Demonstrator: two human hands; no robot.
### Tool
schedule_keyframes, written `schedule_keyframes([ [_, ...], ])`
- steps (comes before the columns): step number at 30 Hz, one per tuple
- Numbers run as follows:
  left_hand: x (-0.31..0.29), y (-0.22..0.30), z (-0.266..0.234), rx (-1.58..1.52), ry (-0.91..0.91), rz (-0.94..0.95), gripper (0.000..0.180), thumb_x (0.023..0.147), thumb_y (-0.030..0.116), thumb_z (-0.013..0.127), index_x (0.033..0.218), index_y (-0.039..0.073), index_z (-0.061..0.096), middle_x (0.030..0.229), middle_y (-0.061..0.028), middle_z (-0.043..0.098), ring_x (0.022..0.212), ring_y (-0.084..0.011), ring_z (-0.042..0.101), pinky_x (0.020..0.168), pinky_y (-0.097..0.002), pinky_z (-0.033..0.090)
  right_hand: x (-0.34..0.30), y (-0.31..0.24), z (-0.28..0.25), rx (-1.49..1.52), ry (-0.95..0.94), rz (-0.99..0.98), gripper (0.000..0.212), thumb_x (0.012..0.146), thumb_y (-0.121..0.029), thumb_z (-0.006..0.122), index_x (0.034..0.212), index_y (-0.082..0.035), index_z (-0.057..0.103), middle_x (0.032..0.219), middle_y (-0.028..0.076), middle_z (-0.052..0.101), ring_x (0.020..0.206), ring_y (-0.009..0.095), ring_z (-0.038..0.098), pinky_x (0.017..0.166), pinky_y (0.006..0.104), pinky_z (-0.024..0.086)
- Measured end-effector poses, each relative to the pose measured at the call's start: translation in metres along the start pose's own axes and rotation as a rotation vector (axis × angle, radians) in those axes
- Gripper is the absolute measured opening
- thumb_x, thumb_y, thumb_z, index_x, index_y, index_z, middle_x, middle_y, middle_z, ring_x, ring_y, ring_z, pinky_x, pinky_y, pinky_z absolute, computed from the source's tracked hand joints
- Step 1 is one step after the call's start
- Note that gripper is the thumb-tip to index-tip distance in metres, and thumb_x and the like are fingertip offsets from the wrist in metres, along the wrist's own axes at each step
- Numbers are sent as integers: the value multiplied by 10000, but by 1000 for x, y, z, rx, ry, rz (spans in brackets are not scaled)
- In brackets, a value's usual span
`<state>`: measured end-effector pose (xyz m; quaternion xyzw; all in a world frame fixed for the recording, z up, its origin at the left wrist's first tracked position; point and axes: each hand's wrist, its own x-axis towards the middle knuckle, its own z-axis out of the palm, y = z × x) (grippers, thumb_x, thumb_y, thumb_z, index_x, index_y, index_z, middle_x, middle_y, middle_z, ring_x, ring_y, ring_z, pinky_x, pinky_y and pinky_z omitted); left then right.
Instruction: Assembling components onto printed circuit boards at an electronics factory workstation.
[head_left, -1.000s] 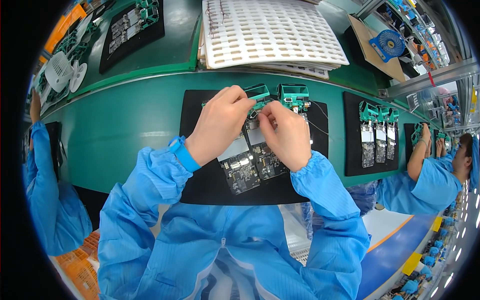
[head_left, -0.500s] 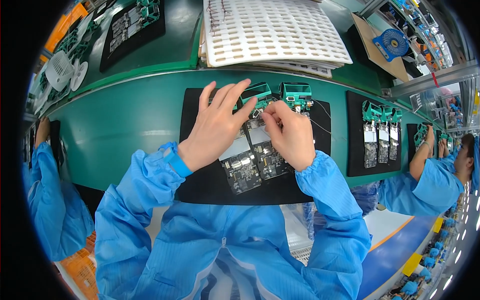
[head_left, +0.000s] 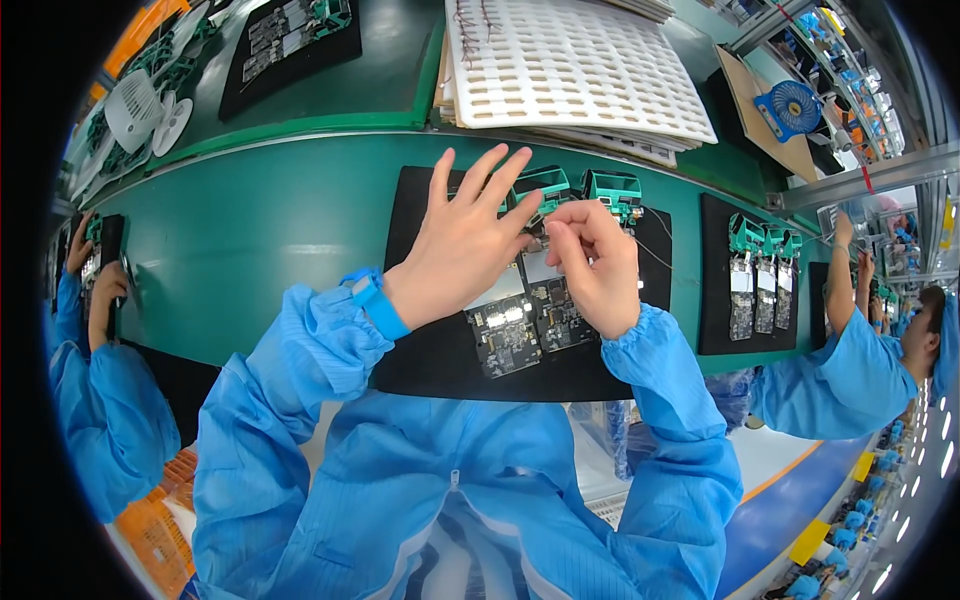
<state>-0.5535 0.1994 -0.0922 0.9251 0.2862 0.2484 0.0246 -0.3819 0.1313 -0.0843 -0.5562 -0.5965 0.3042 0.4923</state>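
Note:
Two dark circuit boards lie side by side on a black mat, each with green plastic frames at the far end. My left hand spreads its fingers over the left circuit board, its thumb close to the green frame in the middle. Beside it, my right hand is closed, thumb and forefinger pinched over the top of the right circuit board. Whatever sits in that pinch is too small to make out. Another green frame with thin wires stands just beyond my right hand.
A stack of white slotted trays stands behind the mat. To the right, another black mat bears several boards with green frames. A blue fan and a white fan stand farther back. Co-workers in blue sit on both sides.
The view has shifted slightly, so the mat appears farther right. My hands stay over the boards, the right still pinched. Co-workers on both sides have moved their arms.

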Motion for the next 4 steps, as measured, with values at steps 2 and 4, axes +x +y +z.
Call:
schedule_keyframes([
  [2,-5,-4,2,3,0,1,464,828,194,716,1268,98,609,1499,-151,364,1395,-327,331,1102,-624,202,2,-3,3,5,-6,45,68,962,-53,571,1007,-4,584,737,58,656,643,91,615,536,240,474],
  [4,-8,-4,-1,-19,-7,-14,468,828,187,714,1275,102,605,1513,-147,344,1404,-327,316,1103,-625,201,2,-6,2,11,-10,125,112,982,-74,545,1071,-14,576,749,58,661,656,108,621,572,229,497],
])
